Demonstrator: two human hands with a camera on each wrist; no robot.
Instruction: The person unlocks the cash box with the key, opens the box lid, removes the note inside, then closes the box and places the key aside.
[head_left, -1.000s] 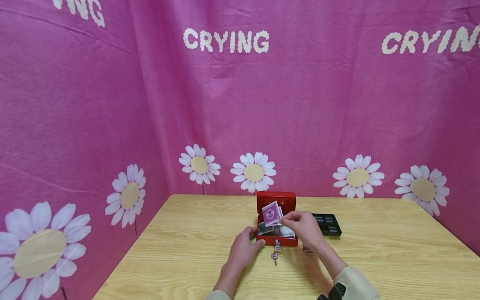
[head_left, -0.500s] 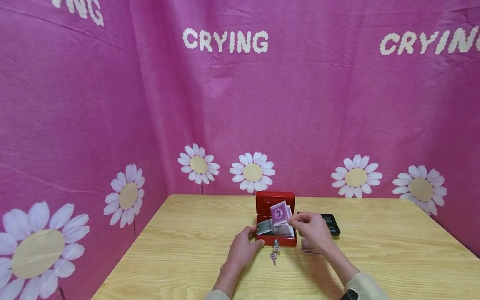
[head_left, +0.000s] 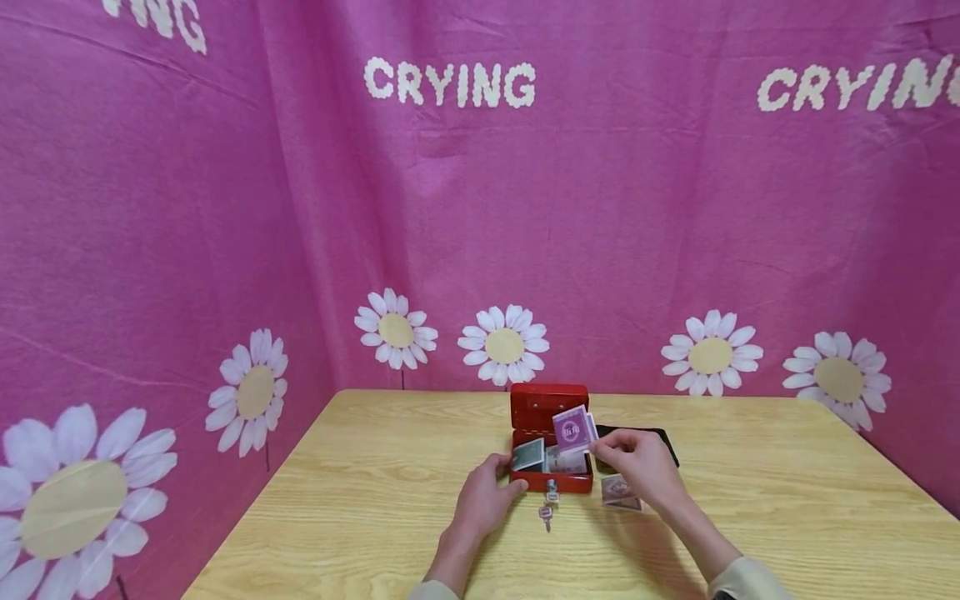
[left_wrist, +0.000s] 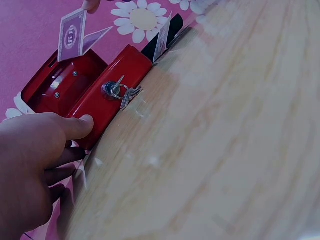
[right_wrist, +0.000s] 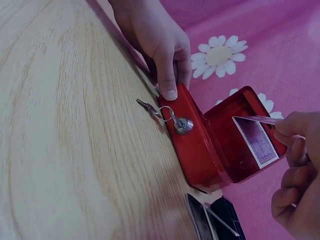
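On the wooden table (head_left: 360,487) stands an open red metal box (head_left: 533,482), with a black rectangular tray (head_left: 666,437) at three o'clock. The left hand (head_left: 483,497) grips the box's eight o'clock corner; the right hand (head_left: 642,463) pinches a folded purple paper note (head_left: 572,429) above the box. Inside lie a green paper note (head_left: 528,455) at nine, a pale paper note (head_left: 567,462) at three.

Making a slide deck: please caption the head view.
Left hand gripping an open red cash box, right hand pinching a folded purple note.
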